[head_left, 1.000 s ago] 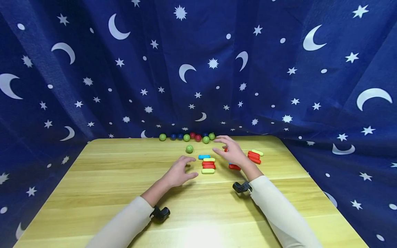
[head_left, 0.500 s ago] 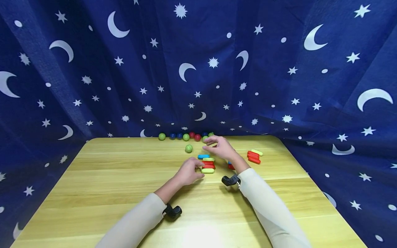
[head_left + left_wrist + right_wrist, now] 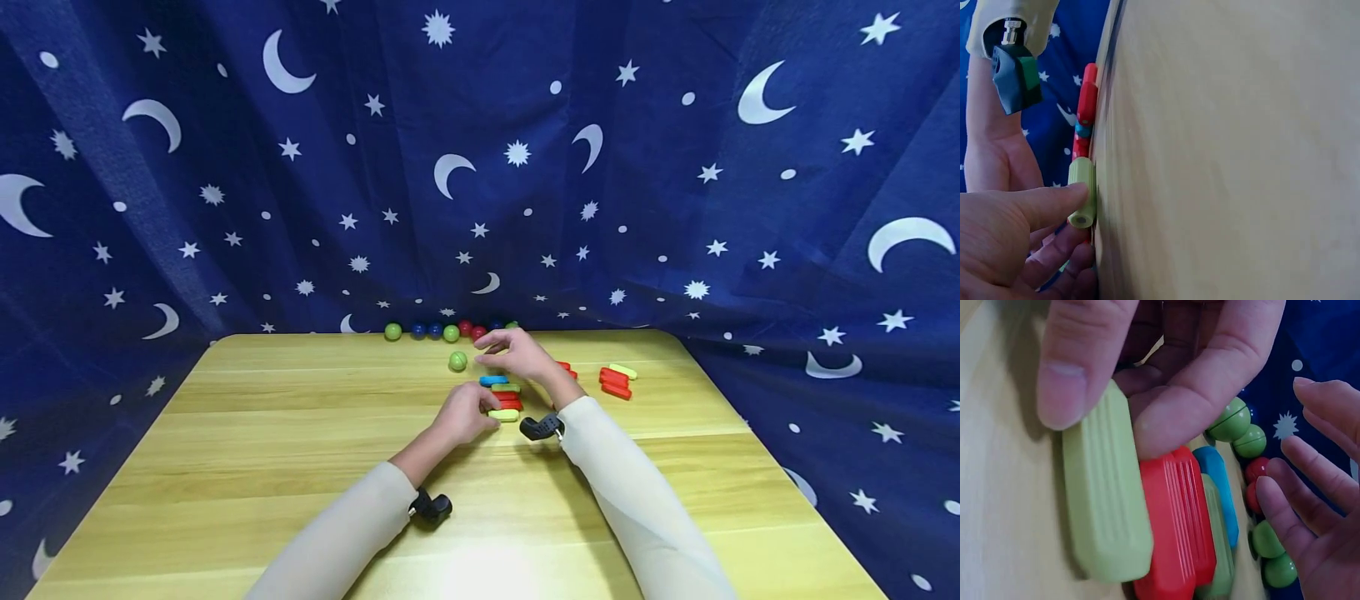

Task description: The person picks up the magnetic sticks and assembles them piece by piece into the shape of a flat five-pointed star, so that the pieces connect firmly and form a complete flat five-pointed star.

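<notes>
In the head view my left hand (image 3: 462,414) is at the left end of a short row of elongated plastic blocks. Its thumb and index finger pinch the nearest one, a pale yellow-green ridged block (image 3: 1107,494), by one end. Beyond that block lie red blocks (image 3: 1172,519), another yellow-green block (image 3: 1217,544) and a blue block (image 3: 493,381). My right hand (image 3: 517,357) hovers past the row's far side, fingers loosely extended and holding nothing. A green ball (image 3: 457,361) rests just left of its fingertips.
Along the table's (image 3: 300,433) back edge runs a line of green, blue and red balls (image 3: 435,331), partly hidden by my right hand. More red blocks (image 3: 615,382) and a yellow one (image 3: 623,371) lie to the right. A starry blue curtain (image 3: 480,167) hangs behind.
My left hand has moved right to the block row and its fingers have closed on the near yellow-green block. My right hand has drifted left, over the far side of the row.
</notes>
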Tool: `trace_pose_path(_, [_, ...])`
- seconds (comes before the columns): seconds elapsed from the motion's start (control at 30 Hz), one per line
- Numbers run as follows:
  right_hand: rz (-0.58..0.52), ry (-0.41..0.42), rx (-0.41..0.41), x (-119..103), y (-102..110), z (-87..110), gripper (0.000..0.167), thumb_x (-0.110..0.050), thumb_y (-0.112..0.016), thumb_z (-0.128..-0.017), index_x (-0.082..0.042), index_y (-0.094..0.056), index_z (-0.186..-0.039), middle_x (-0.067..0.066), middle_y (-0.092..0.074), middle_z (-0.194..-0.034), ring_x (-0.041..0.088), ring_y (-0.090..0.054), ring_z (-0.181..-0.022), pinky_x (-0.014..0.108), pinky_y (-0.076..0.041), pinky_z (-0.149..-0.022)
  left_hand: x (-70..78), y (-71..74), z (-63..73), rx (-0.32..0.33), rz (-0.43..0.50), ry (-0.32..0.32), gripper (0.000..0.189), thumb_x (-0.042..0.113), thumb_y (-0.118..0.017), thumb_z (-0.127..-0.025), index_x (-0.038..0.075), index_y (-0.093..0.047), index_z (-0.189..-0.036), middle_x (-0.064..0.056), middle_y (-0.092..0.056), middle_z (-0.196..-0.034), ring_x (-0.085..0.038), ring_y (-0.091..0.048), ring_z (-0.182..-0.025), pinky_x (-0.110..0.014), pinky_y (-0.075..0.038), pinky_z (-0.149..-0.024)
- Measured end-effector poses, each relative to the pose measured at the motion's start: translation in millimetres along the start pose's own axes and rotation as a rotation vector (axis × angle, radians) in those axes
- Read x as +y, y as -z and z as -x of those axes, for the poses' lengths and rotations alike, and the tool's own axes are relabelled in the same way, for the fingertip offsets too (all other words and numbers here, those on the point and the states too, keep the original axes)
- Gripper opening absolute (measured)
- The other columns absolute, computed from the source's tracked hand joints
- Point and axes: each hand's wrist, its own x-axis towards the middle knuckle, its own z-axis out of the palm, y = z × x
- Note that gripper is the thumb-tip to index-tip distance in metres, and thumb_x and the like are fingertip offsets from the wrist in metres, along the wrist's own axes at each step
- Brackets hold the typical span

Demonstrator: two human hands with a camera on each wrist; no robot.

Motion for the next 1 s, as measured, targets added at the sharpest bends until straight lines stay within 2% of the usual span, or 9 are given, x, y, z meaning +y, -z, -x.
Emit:
trace_pose_path(0.3, [-0.042, -0.051, -0.052, 4.8, -11.4, -14.1, 0.035, -0.016, -0.079, -0.091, -0.006, -0.071, -0.123, 0.014, -0.072, -0.124, 0.033, -0.069, -0.112, 0.031, -0.058, -0.086, -4.7, 7.3, 3.6, -0.014, 0.025, 0.005, 0.016, 0.006, -0.088, -0.076, 0.006, -0.075, -0.085, -0.003, -0.071, -0.078, -0.006, -0.057, -0.07, -0.021, -0.049, -0.067])
trace_pose_path(0.5, [-0.07, -0.039, -0.076, 7.5, -21.3, -21.2, 0.038, -0.006, -0.078, -0.09, 0.001, -0.069, -0.126, 0.019, -0.071, -0.127, 0.038, -0.07, -0.114, 0.033, -0.059, -0.089, -9.2, 13.2, 7.4, -0.042, 0.025, -0.023, 0.016, -0.001, -0.084, -0.074, 0.004, -0.077, -0.087, -0.007, -0.074, -0.081, -0.007, -0.058, -0.072, -0.022, -0.05, -0.069])
trace_pose_path(0.67, [-0.095, -0.017, -0.098, 7.6, -25.8, -25.1, 0.039, 0.0, -0.076, -0.089, 0.006, -0.067, -0.126, 0.023, -0.069, -0.128, 0.041, -0.068, -0.117, 0.037, -0.058, -0.094, -11.3, 14.0, 9.7, -0.043, 0.012, -0.023, 0.017, 0.003, -0.087, -0.075, 0.005, -0.078, -0.088, -0.005, -0.074, -0.082, -0.011, -0.064, -0.076, -0.023, -0.053, -0.071])
trace_pose_path(0.83, [-0.071, -0.02, -0.1, 7.6, -27.3, -28.2, 0.039, 0.001, -0.077, -0.088, 0.006, -0.068, -0.125, 0.022, -0.069, -0.129, 0.039, -0.069, -0.117, 0.035, -0.059, -0.092, -11.4, 16.6, 11.8, -0.046, -0.014, -0.011, 0.014, 0.006, -0.087, -0.077, 0.007, -0.077, -0.086, -0.002, -0.074, -0.08, -0.009, -0.063, -0.075, -0.023, -0.053, -0.071])
trace_pose_path(1.0, [-0.034, -0.031, -0.083, 7.4, -29.1, -31.5, 0.038, -0.002, -0.079, -0.087, 0.004, -0.069, -0.123, 0.019, -0.07, -0.126, 0.037, -0.069, -0.117, 0.033, -0.059, -0.091, -14.7, 20.4, 14.2, -0.05, -0.008, 0.009, 0.015, 0.004, -0.087, -0.076, 0.004, -0.076, -0.087, -0.004, -0.073, -0.082, -0.009, -0.061, -0.075, -0.024, -0.052, -0.071])
